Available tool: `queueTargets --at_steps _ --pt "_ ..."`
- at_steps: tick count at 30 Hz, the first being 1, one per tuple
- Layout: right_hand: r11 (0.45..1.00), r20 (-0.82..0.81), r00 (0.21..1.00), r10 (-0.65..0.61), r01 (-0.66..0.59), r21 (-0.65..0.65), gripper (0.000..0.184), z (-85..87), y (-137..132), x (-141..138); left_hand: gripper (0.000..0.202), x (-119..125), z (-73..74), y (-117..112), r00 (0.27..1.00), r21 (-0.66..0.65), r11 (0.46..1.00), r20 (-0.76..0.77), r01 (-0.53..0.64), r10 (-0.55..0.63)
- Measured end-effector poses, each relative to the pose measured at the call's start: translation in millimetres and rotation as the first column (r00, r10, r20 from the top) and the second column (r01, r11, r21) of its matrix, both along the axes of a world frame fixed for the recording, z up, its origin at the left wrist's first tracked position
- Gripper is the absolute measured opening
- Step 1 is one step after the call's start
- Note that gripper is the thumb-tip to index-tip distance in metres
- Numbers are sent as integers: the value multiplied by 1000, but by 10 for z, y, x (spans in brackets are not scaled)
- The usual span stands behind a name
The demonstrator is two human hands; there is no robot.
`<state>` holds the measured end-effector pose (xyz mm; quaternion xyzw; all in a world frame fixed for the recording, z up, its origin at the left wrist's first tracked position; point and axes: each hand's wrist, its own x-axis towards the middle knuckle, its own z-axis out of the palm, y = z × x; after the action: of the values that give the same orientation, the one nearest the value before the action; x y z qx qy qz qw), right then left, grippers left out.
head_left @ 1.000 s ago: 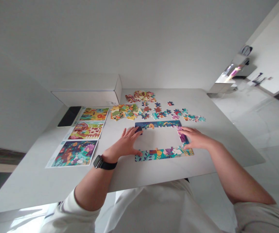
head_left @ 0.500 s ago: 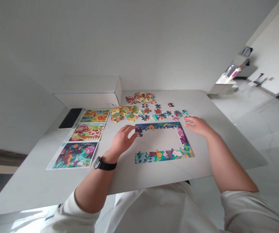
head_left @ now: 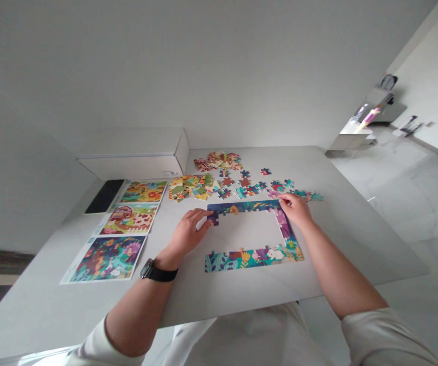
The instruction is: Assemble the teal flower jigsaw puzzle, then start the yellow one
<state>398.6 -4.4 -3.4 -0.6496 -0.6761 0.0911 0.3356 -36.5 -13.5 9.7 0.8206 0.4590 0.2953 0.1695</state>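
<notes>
A partly joined jigsaw puzzle border lies flat on the table, with bare tabletop inside it. It has dark blue, purple and teal pieces, with a white rabbit along the near side. My left hand is at its far left corner, thumb and forefinger apart, fingertips touching a dark blue puzzle piece. At the far right corner, my right hand has its fingers drawn together on the border's edge. Loose puzzle pieces lie beyond the border, and a pink piece is beside my right fingertips.
Three picture sheets lie to the left, beside a black phone. A white box stands at the back left. Heaps of yellow pieces and red-and-green pieces lie farther back. Teal pieces sit beyond my right hand.
My right hand has moved left from the loose pieces onto the border's far right corner. My left hand stays at the far left corner. The view has shifted slightly.
</notes>
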Motion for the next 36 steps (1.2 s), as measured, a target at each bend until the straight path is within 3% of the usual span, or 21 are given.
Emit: queueTargets --at_steps 7,13,18,27,36 --pt "997 -41 998 44 -41 66 29 9 63 -17 38 0 102 147 992 108 994 -125 -21 34" --pt "994 -52 997 62 -57 94 31 15 106 -4 47 173 205 616 939 65 998 -343 11 12" --pt "993 -50 995 84 -80 83 30 -15 120 9 45 333 135 936 891 44 999 -453 25 -2" --pt "985 -48 989 137 -132 109 27 -45 158 -20 44 287 7 979 844 86 995 -529 -53 91" --pt "971 -110 980 166 -143 191 22 -109 191 -16 47 527 28 1172 818 102 994 -569 -28 81"
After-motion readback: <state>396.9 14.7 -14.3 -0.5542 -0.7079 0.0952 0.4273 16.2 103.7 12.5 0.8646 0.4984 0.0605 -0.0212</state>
